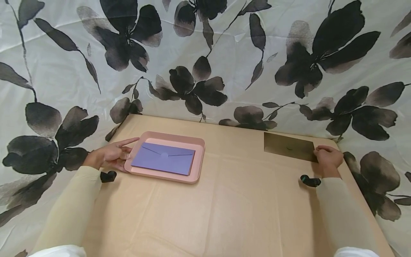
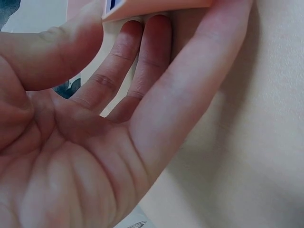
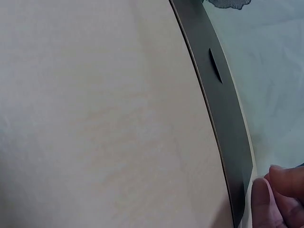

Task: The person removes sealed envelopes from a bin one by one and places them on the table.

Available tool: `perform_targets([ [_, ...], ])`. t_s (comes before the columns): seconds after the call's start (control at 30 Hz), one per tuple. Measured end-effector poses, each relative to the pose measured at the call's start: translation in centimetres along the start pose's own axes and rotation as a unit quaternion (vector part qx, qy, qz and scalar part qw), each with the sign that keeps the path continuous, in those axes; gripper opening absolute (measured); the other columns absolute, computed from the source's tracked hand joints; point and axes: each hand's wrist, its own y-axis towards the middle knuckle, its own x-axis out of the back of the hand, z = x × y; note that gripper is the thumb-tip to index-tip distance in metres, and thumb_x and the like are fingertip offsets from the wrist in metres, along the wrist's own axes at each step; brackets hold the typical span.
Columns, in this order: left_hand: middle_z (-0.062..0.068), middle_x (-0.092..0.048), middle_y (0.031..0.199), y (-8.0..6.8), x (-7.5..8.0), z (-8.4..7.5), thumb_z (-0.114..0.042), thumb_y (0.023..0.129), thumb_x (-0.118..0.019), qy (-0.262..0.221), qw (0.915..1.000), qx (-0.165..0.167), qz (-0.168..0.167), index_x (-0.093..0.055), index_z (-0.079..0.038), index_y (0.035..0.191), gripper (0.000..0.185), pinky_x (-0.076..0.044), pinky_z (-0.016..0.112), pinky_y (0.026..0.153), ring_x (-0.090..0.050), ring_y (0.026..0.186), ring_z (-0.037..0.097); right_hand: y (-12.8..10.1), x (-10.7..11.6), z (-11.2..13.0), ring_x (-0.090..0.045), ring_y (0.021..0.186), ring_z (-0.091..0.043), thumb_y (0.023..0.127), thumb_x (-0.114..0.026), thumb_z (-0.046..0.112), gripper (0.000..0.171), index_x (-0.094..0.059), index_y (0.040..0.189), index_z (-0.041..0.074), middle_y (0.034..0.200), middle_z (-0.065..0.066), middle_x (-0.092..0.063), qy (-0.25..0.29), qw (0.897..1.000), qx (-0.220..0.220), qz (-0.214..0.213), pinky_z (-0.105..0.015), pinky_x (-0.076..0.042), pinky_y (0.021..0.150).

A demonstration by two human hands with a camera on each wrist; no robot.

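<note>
A pink tray (image 1: 199, 157) lies on the left part of the table. Inside it is a purple envelope (image 1: 163, 160) with its flap side up. My left hand (image 1: 112, 154) holds the tray's left end, fingers spread along that side. In the left wrist view, two fingertips (image 2: 156, 28) meet the tray's lower edge. Far to the right lies a flat, dark brown envelope or card (image 1: 289, 146) with a small slit-like mark near its middle. My right hand (image 1: 329, 157) pinches its right end between thumb and fingertips, which the right wrist view partly cuts off.
The light wooden table (image 1: 237, 203) stretches between both hands. A white cloth (image 1: 237, 53) with dark flowers hangs behind and beside it. Dark wrist cameras stick out from both sleeves. The brown piece lies close to the table's back edge.
</note>
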Motion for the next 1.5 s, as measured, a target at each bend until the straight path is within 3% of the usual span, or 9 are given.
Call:
perform_targets([
  [0.1, 0.033, -0.016, 0.163, 0.1, 0.0, 0.2, 0.009, 0.102, -0.045, -0.001, 1.0000, -0.002, 0.004, -0.001, -0.030, 0.168, 0.089, -0.059, 0.066, 0.089, -0.067, 0.110, 0.031, -0.1, 0.0, 0.0, -0.056, 0.074, 0.005, 0.096, -0.070, 0.011, 0.017, -0.079, 0.097, 0.026, 0.066, 0.025, -0.061, 0.010, 1.000, -0.010, 0.018, -0.017, -0.051, 0.094],
  [0.23, 0.034, -0.016, 0.163, 0.0, 0.1, 0.2, 0.009, 0.101, -0.046, 0.002, 1.0000, -0.004, 0.003, -0.001, -0.030, 0.168, 0.090, -0.059, 0.066, 0.089, -0.067, 0.110, 0.030, -0.4, -0.3, -0.1, -0.057, 0.072, 0.008, 0.098, -0.069, 0.013, 0.018, -0.078, 0.109, 0.024, 0.065, 0.028, -0.060, -0.019, 0.999, 0.003, 0.038, -0.018, -0.052, 0.103],
  [0.43, 0.031, -0.017, 0.165, 0.0, 0.0, 0.1, 0.009, 0.100, -0.043, 0.007, 0.9999, 0.002, -0.014, -0.005, -0.032, 0.168, 0.089, -0.058, 0.066, 0.089, -0.066, 0.111, 0.028, -1.1, -0.7, 0.1, -0.060, 0.072, 0.011, 0.095, -0.073, 0.011, 0.014, -0.079, 0.103, 0.021, 0.063, 0.031, -0.062, -0.034, 0.997, 0.044, 0.058, -0.006, -0.048, 0.071],
  [0.53, 0.031, -0.018, 0.165, 0.0, 0.0, 0.1, 0.010, 0.099, -0.043, 0.006, 0.9999, 0.000, -0.015, -0.005, -0.032, 0.168, 0.089, -0.058, 0.067, 0.089, -0.066, 0.112, 0.028, -1.3, -0.9, 0.1, -0.061, 0.070, 0.011, 0.094, -0.073, 0.008, 0.013, -0.080, 0.102, 0.017, 0.064, 0.029, -0.065, -0.013, 0.996, 0.051, 0.072, -0.005, -0.049, 0.063],
  [0.73, 0.031, -0.020, 0.165, 0.0, -0.1, 0.2, 0.007, 0.101, -0.045, 0.010, 0.9998, 0.001, -0.016, -0.005, -0.033, 0.168, 0.088, -0.059, 0.065, 0.089, -0.069, 0.111, 0.028, -1.9, -1.4, 0.3, -0.064, 0.066, 0.011, 0.093, -0.073, 0.002, 0.014, -0.081, 0.098, 0.013, 0.065, 0.026, -0.068, 0.013, 0.992, 0.070, 0.101, -0.006, -0.052, 0.062],
  [0.93, 0.031, -0.018, 0.166, 0.0, 0.0, 0.1, 0.006, 0.101, -0.047, 0.002, 0.9999, 0.002, -0.015, -0.005, -0.034, 0.168, 0.088, -0.058, 0.066, 0.090, -0.068, 0.111, 0.027, -2.7, -1.8, 0.5, -0.069, 0.065, 0.006, 0.092, -0.071, -0.006, 0.018, -0.080, 0.091, 0.010, 0.066, 0.019, -0.073, 0.076, 0.985, 0.068, 0.137, -0.010, -0.056, 0.062],
  [1.27, 0.031, -0.016, 0.167, 0.0, -0.1, 0.0, 0.009, 0.101, -0.042, -0.007, 0.9999, 0.005, -0.012, -0.004, -0.034, 0.168, 0.088, -0.057, 0.068, 0.091, -0.067, 0.111, 0.027, -3.6, -2.6, 0.5, -0.073, 0.069, 0.002, 0.092, -0.069, -0.008, 0.019, -0.077, 0.099, 0.007, 0.071, 0.015, -0.076, 0.097, 0.975, 0.084, 0.182, -0.012, -0.059, 0.066],
  [1.5, 0.032, -0.019, 0.166, -0.1, -0.1, 0.0, 0.005, 0.102, -0.048, -0.001, 0.9999, 0.003, -0.015, -0.005, -0.034, 0.168, 0.088, -0.058, 0.066, 0.091, -0.070, 0.110, 0.027, -4.5, -3.3, 0.7, -0.074, 0.072, 0.001, 0.093, -0.070, -0.006, 0.022, -0.073, 0.114, -0.004, 0.076, 0.016, -0.076, 0.088, 0.970, 0.099, 0.206, -0.013, -0.059, 0.068],
])
